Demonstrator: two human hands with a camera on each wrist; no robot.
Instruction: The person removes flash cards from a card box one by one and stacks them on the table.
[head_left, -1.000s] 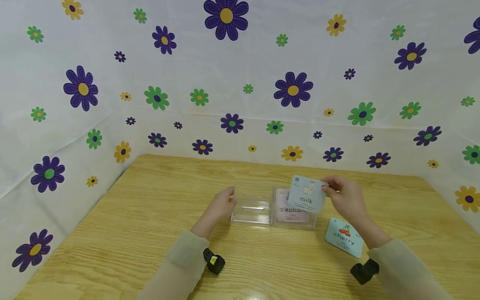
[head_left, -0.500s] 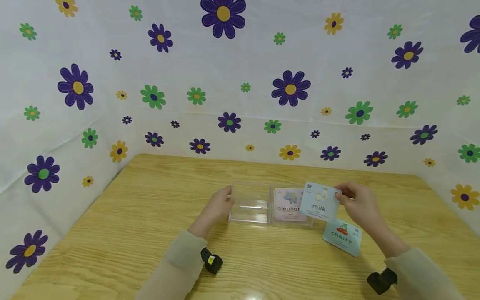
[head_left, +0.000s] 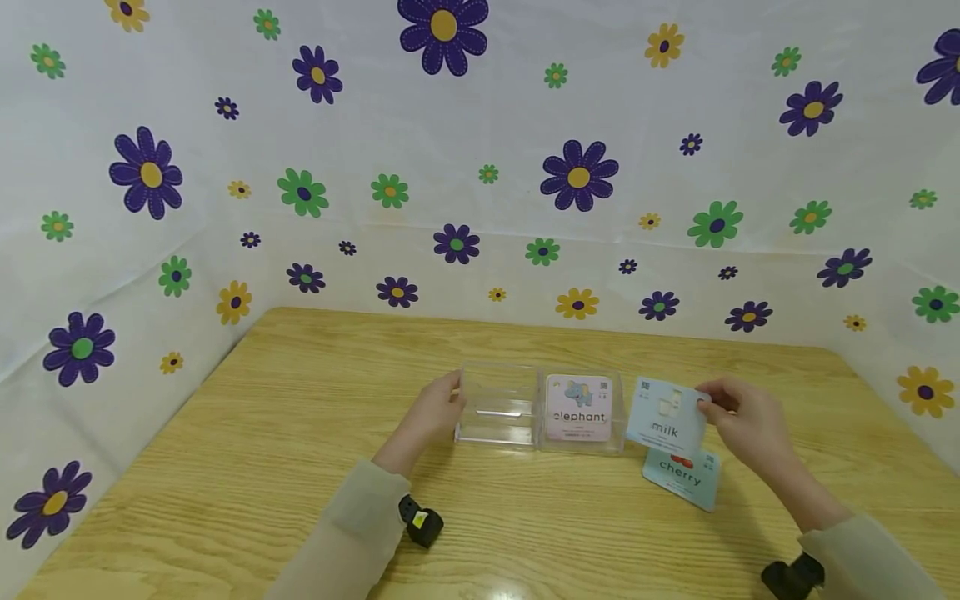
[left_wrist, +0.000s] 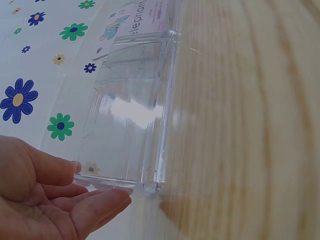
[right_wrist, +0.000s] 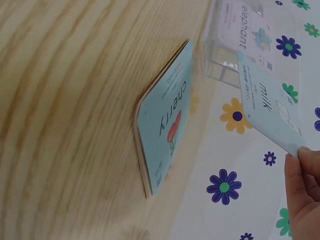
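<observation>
My right hand (head_left: 750, 417) pinches the right edge of a pale blue flash card marked "milk" (head_left: 663, 417) between thumb and fingers. The card is held up, its lower corner overlapping a teal "cherry" card (right_wrist: 162, 120) that lies on a thin stack on the table. At the middle stands a clear plastic box (left_wrist: 125, 125) with two compartments side by side. A pink "elephant" card (head_left: 579, 408) sits in the right compartment; the left one shows no card. My left hand (left_wrist: 55, 192) grips the box's left end, thumb on one side of the wall and fingers on the other.
The wood-grain table (head_left: 337, 358) extends around the box. Behind it and along both sides hangs a white cloth (head_left: 480, 108) printed with flowers. Black cameras are strapped at the left wrist (head_left: 423, 525) and the right wrist (head_left: 793, 575).
My right hand has carried the milk card right and slightly down, away from in front of the elephant card to over the cherry card. The left hand stays on the box.
</observation>
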